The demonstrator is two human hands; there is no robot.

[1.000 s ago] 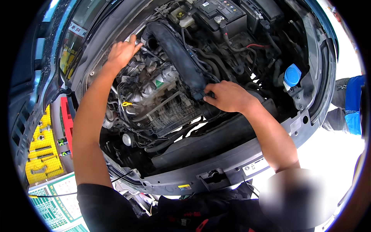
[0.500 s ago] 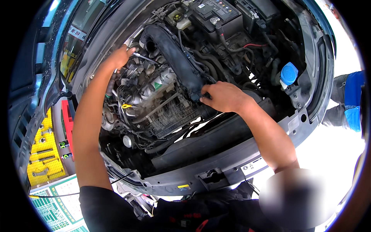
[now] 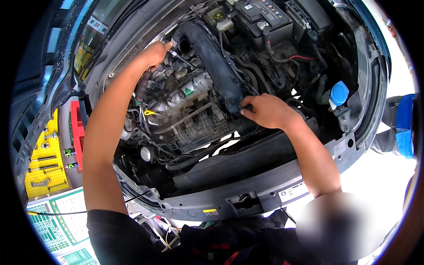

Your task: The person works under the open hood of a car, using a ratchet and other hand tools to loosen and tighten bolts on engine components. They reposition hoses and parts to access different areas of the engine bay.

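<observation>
Duct (image 3: 217,66), smooth, curved, meets right hand (image 3: 270,111), fingers barely parted, at its five-o'clock end. Left hand (image 3: 154,54) curls; neither grip shows clearly.

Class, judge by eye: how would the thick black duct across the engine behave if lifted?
The black duct probably stays stiff, as its upper bend holds a smooth curve. The dark round opening there suggests it is hollow, so perhaps light for its size.

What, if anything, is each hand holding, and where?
The right hand is at the lower end of the thick, curved black duct; a firm grip cannot be told. The left hand is curled beside a slim grey rod; any hold is hidden.
</observation>
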